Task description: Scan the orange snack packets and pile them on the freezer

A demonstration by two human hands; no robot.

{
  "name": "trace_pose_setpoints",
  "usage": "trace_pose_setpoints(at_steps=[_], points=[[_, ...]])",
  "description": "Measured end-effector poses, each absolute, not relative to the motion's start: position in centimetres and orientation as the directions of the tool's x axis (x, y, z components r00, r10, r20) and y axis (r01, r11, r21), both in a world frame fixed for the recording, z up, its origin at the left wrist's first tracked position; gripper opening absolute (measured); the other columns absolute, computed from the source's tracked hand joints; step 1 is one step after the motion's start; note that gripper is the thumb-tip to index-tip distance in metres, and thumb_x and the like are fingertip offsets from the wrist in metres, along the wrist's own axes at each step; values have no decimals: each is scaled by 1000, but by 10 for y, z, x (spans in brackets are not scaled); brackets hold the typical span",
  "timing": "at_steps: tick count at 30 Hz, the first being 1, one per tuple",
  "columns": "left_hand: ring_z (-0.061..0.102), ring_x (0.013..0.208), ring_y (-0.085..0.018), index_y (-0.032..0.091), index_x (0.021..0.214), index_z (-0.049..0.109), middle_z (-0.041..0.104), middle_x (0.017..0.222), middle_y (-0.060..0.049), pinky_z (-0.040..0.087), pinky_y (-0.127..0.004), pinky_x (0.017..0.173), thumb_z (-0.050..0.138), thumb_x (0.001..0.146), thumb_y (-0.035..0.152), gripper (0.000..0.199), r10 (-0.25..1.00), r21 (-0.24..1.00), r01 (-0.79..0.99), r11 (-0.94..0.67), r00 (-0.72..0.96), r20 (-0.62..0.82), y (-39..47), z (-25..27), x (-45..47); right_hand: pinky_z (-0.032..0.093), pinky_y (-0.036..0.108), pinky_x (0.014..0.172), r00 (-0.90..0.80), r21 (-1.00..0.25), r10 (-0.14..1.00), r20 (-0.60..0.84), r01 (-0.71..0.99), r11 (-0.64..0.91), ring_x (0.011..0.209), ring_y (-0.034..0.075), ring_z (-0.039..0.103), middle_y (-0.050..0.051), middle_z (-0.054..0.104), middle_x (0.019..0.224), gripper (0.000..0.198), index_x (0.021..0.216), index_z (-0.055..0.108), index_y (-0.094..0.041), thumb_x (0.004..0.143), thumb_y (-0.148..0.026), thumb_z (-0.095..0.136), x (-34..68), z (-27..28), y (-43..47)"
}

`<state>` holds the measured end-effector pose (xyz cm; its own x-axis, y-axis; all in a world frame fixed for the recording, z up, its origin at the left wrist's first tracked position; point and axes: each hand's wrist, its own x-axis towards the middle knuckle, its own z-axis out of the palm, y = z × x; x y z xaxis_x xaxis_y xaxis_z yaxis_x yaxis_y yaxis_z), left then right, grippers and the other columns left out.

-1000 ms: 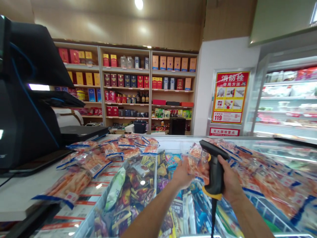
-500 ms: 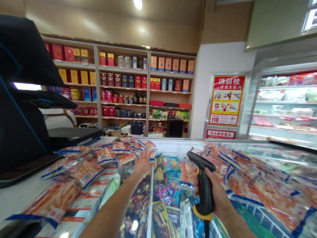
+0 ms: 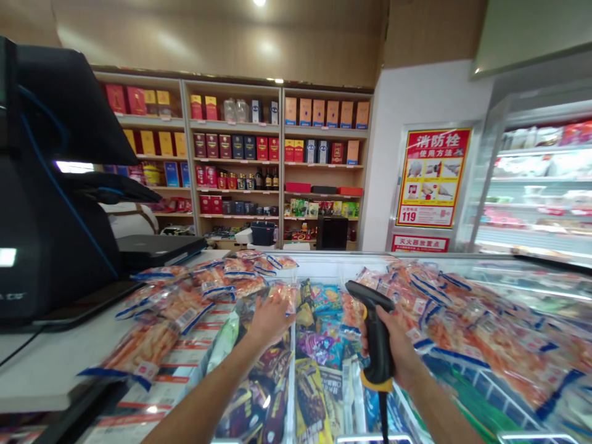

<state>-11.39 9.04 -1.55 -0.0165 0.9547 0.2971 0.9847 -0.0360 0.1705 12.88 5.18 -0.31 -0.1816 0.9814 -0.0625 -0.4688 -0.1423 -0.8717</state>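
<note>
My right hand (image 3: 398, 336) is wrapped round the grip of a black and yellow barcode scanner (image 3: 380, 345), whose head points forward and left and whose cable hangs down. Out over the freezer, my left hand (image 3: 272, 319) has its fingers on a clear bag of orange-pink food (image 3: 283, 291); part of the bag is hidden behind the fingers. Similar blue-edged bags (image 3: 182, 308) lie in a loose group to the left. On the right, a larger heap of the same bags (image 3: 485, 345) rests on the freezer. Another such bag (image 3: 351, 311) lies just behind the scanner.
Below my hands, a chest freezer (image 3: 330, 264) holds colourful ice cream packets (image 3: 314, 348). A black checkout machine (image 3: 60, 203) stands on the white counter (image 3: 41, 376) at left. Behind are shelves of boxes (image 3: 235, 148), a red fire-hydrant sign (image 3: 435, 176) and a lit display fridge (image 3: 541, 179).
My left hand has drawn back slightly towards me, and a bag has come nearer with it. The scanner stays in my right hand. The view has shifted a little left.
</note>
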Motion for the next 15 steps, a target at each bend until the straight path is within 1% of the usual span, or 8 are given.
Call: trace_pose_setpoints(at_steps=[2, 4, 5, 7, 10, 12, 15], points=[[40, 106, -24, 22, 107, 42, 50, 110, -9, 19, -42, 90, 34, 72, 41, 41, 947, 213, 976, 56, -120, 300, 84, -13, -120, 42, 22, 39, -204, -867, 977, -64, -474, -156, 41, 9, 50, 0, 56, 52, 31, 67, 53, -14, 67, -44, 47, 124, -6, 50], [46, 99, -28, 14, 112, 35, 51, 106, -16, 31, -42, 80, 36, 70, 42, 51, 936, 269, 949, 161, -234, 264, 84, -12, -128, 42, 22, 39, -221, -862, 973, -64, -480, -165, 41, 9, 49, -1, 55, 51, 30, 68, 52, -15, 67, -44, 47, 116, -6, 46], [49, 94, -29, 11, 112, 35, 54, 102, -18, 35, -40, 74, 38, 69, 42, 54, 932, 298, 934, 199, -275, 237, 85, -13, -132, 42, 21, 38, -232, -863, 970, -74, -472, -178, 40, 9, 49, -1, 55, 50, 31, 67, 52, -15, 67, -45, 47, 111, -6, 44], [55, 83, -25, 11, 111, 37, 60, 91, -15, 39, -33, 66, 41, 67, 40, 53, 932, 349, 909, 228, -308, 193, 88, -15, -137, 41, 22, 37, -244, -874, 964, -100, -442, -203, 39, 9, 49, -1, 55, 50, 32, 64, 51, -14, 66, -46, 46, 103, -4, 40], [57, 81, -18, 20, 109, 40, 62, 90, -7, 39, -25, 63, 39, 71, 33, 40, 934, 408, 892, 194, -295, 201, 90, -21, -138, 40, 22, 35, -261, -891, 956, -137, -389, -234, 35, 9, 47, 1, 54, 46, 37, 60, 51, -13, 66, -49, 45, 94, 1, 38], [57, 81, -17, 23, 105, 43, 62, 91, -5, 39, -23, 62, 37, 72, 29, 34, 928, 434, 882, 182, -301, 222, 89, -24, -137, 40, 21, 35, -278, -889, 948, -154, -380, -256, 35, 9, 48, 1, 54, 44, 38, 59, 51, -13, 66, -49, 44, 92, 6, 39], [58, 78, -18, 22, 101, 46, 63, 85, -5, 38, -24, 60, 37, 72, 23, 30, 910, 459, 867, 196, -335, 244, 86, -28, -137, 40, 20, 35, -305, -881, 939, -159, -385, -274, 36, 9, 49, 0, 53, 42, 37, 59, 51, -14, 66, -49, 44, 89, 16, 42]])
